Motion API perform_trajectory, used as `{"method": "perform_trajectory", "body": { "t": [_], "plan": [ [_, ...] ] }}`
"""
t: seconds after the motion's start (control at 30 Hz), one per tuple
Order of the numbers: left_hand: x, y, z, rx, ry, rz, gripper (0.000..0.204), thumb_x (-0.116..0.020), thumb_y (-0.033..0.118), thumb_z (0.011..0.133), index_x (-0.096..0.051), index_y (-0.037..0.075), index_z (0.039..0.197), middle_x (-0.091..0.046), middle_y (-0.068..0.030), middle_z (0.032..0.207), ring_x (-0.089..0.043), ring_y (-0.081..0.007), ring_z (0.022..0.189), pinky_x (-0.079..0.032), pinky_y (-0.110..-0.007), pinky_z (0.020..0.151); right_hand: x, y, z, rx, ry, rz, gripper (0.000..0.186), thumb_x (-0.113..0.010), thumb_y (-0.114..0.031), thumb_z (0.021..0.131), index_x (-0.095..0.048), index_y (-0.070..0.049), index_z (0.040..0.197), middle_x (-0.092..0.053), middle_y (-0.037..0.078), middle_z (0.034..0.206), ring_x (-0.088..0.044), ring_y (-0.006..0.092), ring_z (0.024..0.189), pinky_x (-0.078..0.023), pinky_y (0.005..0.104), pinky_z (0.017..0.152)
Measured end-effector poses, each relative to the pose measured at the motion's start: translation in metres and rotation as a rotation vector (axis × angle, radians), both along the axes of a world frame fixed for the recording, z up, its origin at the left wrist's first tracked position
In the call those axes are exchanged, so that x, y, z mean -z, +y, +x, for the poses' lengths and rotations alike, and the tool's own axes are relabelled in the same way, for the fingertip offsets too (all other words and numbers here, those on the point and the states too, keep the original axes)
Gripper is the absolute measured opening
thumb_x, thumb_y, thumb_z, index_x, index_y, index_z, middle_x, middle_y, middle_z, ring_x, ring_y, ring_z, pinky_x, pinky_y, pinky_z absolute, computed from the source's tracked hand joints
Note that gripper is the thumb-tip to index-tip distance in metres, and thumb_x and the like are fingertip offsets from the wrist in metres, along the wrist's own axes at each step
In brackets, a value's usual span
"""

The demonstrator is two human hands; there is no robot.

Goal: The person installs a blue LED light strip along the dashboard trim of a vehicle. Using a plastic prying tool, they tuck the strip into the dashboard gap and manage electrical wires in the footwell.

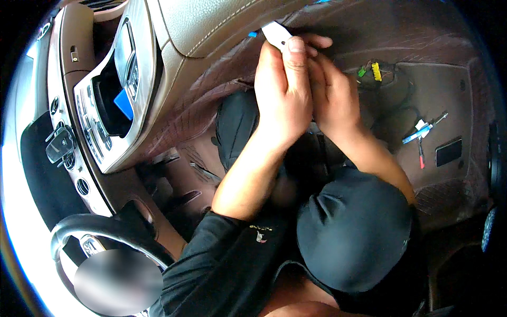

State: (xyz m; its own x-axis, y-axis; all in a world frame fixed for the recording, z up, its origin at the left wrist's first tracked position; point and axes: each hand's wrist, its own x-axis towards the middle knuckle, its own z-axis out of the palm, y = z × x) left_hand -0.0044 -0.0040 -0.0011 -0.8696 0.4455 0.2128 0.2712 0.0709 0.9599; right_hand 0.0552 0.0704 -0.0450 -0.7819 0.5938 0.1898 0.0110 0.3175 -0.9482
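Nearest, a rounded black cloth form [354, 232] covers part of the person's body, which part being hard to tell, and it hides the near end of the right forearm. Beyond it, the left hand [285, 87] grips a flat white strip-like piece [275, 34], thumb laid over its lower end, so that end is hidden. The right hand [337, 98] is cupped against the left, its fingers partly covered; whether it grips the piece too, I cannot tell. The piece lies at the top of the joined hands, in front of the brown stitched leather console side [206, 31]. Its long axis slants, the free end pointing up and left; a small dark hole shows beside the thumb.

Farther right, on the brown floor mat [443, 90], are a yellow plastic connector [376, 72], a small green connector [362, 71] with indistinct wires, a blue-handled tool [414, 136] crossing a red-tipped one [421, 159], and a flat dark rectangle [449, 152].
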Motion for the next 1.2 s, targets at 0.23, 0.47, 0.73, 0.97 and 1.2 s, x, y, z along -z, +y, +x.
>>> {"method": "perform_trajectory", "body": {
  "t": [0.23, 0.47, 0.73, 0.97, 1.2],
  "plan": [
    [-0.009, -0.014, -0.004, 0.128, 0.008, -0.061, 0.025, -0.047, 0.02, 0.11, -0.06, -0.001, 0.107, -0.073, -0.0111, 0.104, -0.067, -0.0198, 0.09, -0.053, -0.033, 0.082, -0.003, 0.01, 0.008, -0.086, 0.059, -0.018, 0.027, -0.058, -0.033, 0.104, -0.069, -0.008, 0.099, -0.067, 0.022, 0.075, -0.067, 0.0439, 0.07, -0.052, 0.0493, 0.054],
    [0.005, -0.009, 0.002, 0.215, 0.122, -0.042, 0.022, -0.05, 0.018, 0.108, -0.062, 0.0, 0.109, -0.074, -0.0122, 0.103, -0.068, -0.0234, 0.09, -0.053, -0.036, 0.082, 0.009, 0.007, 0.021, -0.056, 0.183, -0.088, 0.02, -0.061, -0.026, 0.103, -0.068, -0.008, 0.105, -0.067, 0.02, 0.074, -0.069, 0.0417, 0.067, -0.052, 0.0462, 0.053],
    [0.004, -0.005, 0.003, 0.133, 0.055, -0.024, 0.022, -0.044, 0.017, 0.111, -0.058, 0.0, 0.108, -0.073, -0.0109, 0.105, -0.066, -0.0175, 0.088, -0.053, -0.03, 0.08, 0.009, 0.006, 0.011, -0.048, 0.091, -0.077, 0.025, -0.059, -0.035, 0.103, -0.069, -0.012, 0.102, -0.068, 0.019, 0.073, -0.068, 0.0417, 0.066, -0.052, 0.0494, 0.053],
    [-0.001, 0.005, 0.0, 0.114, 0.007, -0.03, 0.023, -0.044, 0.02, 0.112, -0.056, 0.0, 0.107, -0.073, -0.0092, 0.103, -0.064, -0.0149, 0.084, -0.052, -0.028, 0.078, 0.002, 0.011, 0.004, 0.003, 0.055, -0.06, 0.025, -0.058, -0.034, 0.103, -0.07, -0.012, 0.105, -0.068, 0.021, 0.076, -0.068, 0.0443, 0.072, -0.052, 0.0518, 0.056],
    [-0.007, -0.006, 0.0, 0.196, -0.025, -0.016, 0.025, -0.05, 0.02, 0.109, -0.063, -0.001, 0.108, -0.073, -0.0098, 0.102, -0.066, -0.0172, 0.082, -0.054, -0.031, 0.075, -0.007, 0.013, 0.018, -0.07, 0.045, -0.13, 0.026, -0.058, -0.029, 0.104, -0.069, -0.006, 0.104, -0.066, 0.023, 0.075, -0.068, 0.044, 0.073, -0.052, 0.0441, 0.056]
  ]
}}
